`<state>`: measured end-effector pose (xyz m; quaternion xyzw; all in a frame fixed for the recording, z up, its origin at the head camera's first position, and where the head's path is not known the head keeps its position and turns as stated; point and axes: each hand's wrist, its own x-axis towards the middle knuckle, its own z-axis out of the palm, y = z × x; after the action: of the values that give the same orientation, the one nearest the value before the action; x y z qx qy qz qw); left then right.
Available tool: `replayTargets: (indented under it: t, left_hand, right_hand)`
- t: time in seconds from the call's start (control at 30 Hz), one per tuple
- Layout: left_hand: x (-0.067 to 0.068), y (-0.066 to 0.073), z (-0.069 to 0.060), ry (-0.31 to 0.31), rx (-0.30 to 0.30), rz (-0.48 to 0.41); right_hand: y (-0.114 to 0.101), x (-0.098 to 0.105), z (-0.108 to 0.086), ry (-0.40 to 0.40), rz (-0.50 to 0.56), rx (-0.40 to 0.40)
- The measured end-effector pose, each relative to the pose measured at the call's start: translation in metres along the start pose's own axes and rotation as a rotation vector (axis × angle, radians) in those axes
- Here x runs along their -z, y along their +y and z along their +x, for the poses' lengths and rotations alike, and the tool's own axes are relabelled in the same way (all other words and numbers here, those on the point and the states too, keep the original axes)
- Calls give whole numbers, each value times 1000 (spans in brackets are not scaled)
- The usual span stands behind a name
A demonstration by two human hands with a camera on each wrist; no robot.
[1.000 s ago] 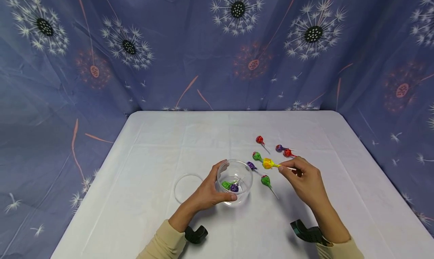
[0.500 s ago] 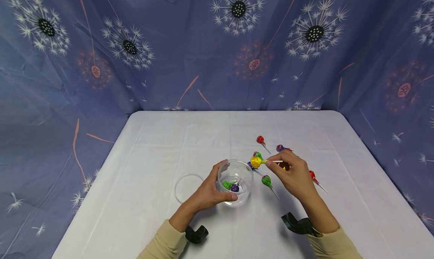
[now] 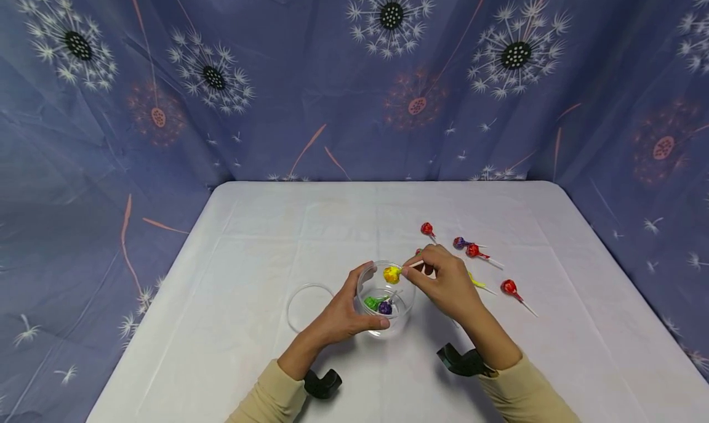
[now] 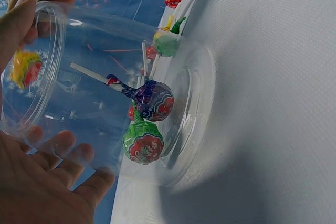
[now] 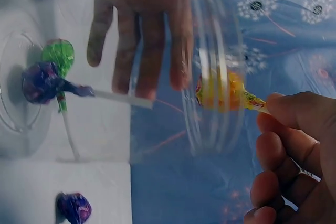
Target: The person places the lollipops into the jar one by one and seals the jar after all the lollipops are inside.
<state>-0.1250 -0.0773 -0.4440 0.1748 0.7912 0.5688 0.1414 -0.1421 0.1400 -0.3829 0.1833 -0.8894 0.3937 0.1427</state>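
My left hand (image 3: 346, 309) grips a clear plastic jar (image 4: 94, 40) around its side, thumb in front and fingers behind. Inside the jar lie a green lollipop (image 4: 144, 142) and a purple lollipop (image 4: 153, 100), near the bottom. With thumb and forefinger, my right hand (image 3: 445, 281) pinches the stick of a yellow lollipop (image 3: 391, 275). In the right wrist view, the yellow candy head (image 5: 220, 90) is at the jar's mouth, within the rim, while the pinching fingers stay outside.
Several lollipops lie on the white table (image 3: 249, 244) to the right, among them a red one (image 3: 509, 287), another red one (image 3: 426, 229) and a purple one (image 3: 460, 243). A clear ring-shaped lid (image 3: 289, 306) lies left of the jar. A patterned blue curtain (image 3: 310, 90) hangs behind.
My right hand has moved left, carrying the yellow lollipop from above the loose lollipops to the jar's mouth. The left hand and jar have stayed almost still.
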Motion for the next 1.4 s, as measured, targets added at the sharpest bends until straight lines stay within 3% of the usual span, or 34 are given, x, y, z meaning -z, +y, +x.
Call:
replayTargets:
  t: [0.4,0.7,1.07,1.4]
  left_hand:
    - [1,-1,0,-8,-4,11]
    - [1,-1,1,-11,-2,2]
    - [0,-4,1,-15,2,-2]
    - [1,-2,1,-9,-3,16]
  right_hand:
    - [-5,-20,7,-49,-40,59]
    - [-5,-27,10,-54,-71,65]
    - [-8,-33,11,-63,-184,79]
    - [-8,-35,11,-58,-202,101]
